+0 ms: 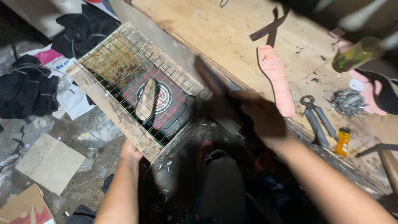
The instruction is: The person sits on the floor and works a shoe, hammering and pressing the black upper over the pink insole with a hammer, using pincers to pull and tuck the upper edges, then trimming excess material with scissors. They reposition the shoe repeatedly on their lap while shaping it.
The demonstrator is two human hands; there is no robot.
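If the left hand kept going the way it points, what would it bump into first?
It already meets it: the left hand is at the near corner of the wooden frame with wire mesh. Going straight on, it would press into that frame.

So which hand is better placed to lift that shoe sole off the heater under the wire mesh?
Probably the left hand: it already rests on the wooden frame next to the shoe sole. The right hand is blurred mid-motion over the workbench edge, apparently holding something dark.
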